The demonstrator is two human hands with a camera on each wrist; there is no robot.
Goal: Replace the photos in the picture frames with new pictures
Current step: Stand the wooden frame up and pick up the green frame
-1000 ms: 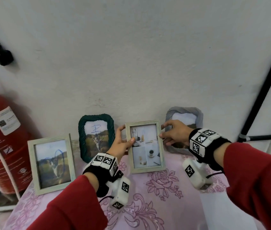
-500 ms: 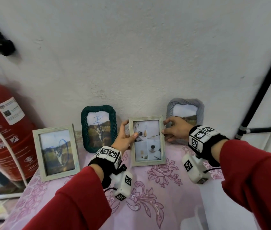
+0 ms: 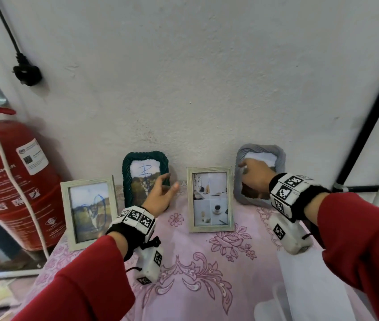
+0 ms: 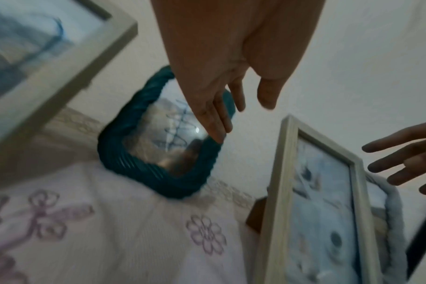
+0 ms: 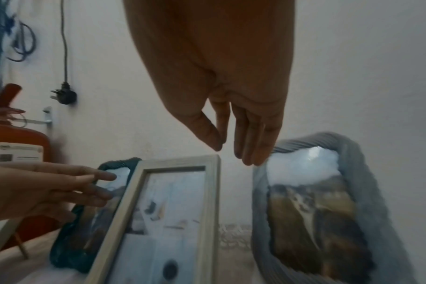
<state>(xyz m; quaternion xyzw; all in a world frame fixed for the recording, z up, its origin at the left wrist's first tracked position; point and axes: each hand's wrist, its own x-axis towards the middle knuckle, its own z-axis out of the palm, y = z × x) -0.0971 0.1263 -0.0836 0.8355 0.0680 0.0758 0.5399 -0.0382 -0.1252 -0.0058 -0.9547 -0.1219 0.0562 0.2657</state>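
Observation:
Four picture frames stand against the wall on a pink cloth. The pale wooden frame (image 3: 210, 199) in the middle holds a light interior picture and stands alone. My left hand (image 3: 171, 181) hovers open in front of the dark green frame (image 3: 145, 158), fingers straight and holding nothing. My right hand (image 3: 244, 167) reaches open to the upper left corner of the grey frame (image 3: 278, 158); whether it touches is unclear. A second wooden frame (image 3: 88, 209) with a cat photo stands at the far left. The wrist views show the left hand (image 4: 243, 115) and the right hand (image 5: 231, 151) empty.
A red fire extinguisher (image 3: 5, 181) stands left of the table, with a black plug (image 3: 27, 75) hanging on the wall above it. A black pole (image 3: 369, 112) slants at the right. A white object (image 3: 299, 286) lies at the table's front right on the floral cloth (image 3: 195, 274).
Both hands have let go of the middle wooden frame. The left hand moved left to the green frame and the right hand moved right to the grey frame.

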